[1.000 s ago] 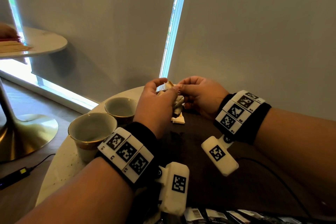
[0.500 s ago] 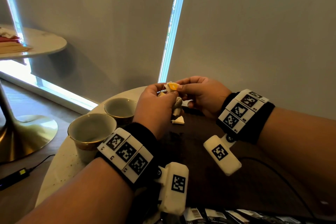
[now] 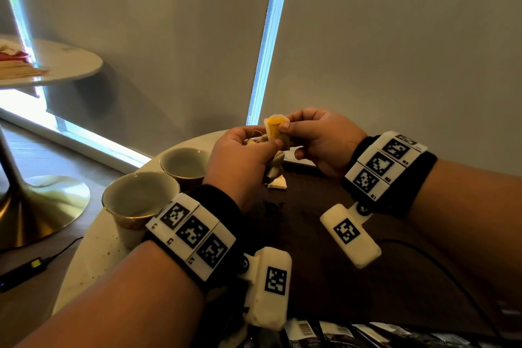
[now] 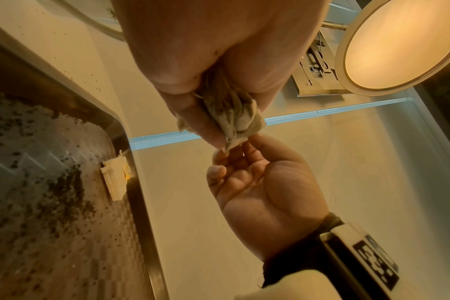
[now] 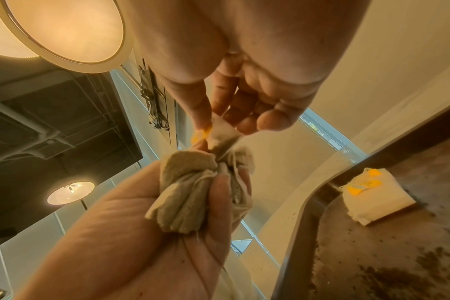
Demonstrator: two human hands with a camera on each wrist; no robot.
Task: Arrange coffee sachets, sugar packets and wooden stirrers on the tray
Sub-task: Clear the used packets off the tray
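My left hand (image 3: 248, 150) grips a crumpled bunch of beige sachets (image 5: 190, 192) above the far end of the dark brown tray (image 3: 310, 234). My right hand (image 3: 293, 128) pinches the top of one sachet with a yellow patch (image 3: 275, 127), which sticks up out of the bunch (image 4: 231, 113). Another white sachet with yellow marks (image 5: 373, 192) lies flat in the tray's far corner (image 3: 278, 184). Dark granules are scattered over the tray floor (image 4: 51, 182). No stirrers show in any view.
Two empty cups (image 3: 139, 200) (image 3: 185, 164) stand on the round table left of the tray. Several black packets (image 3: 367, 333) lie along the near edge. A black cable (image 3: 452, 277) crosses the tray's right side. A second round table (image 3: 65, 65) stands far left.
My right hand has drawn the yellow-marked sachet upward out of the bunch, so its yellow patch now shows. The left hand keeps its grip and has hardly moved.
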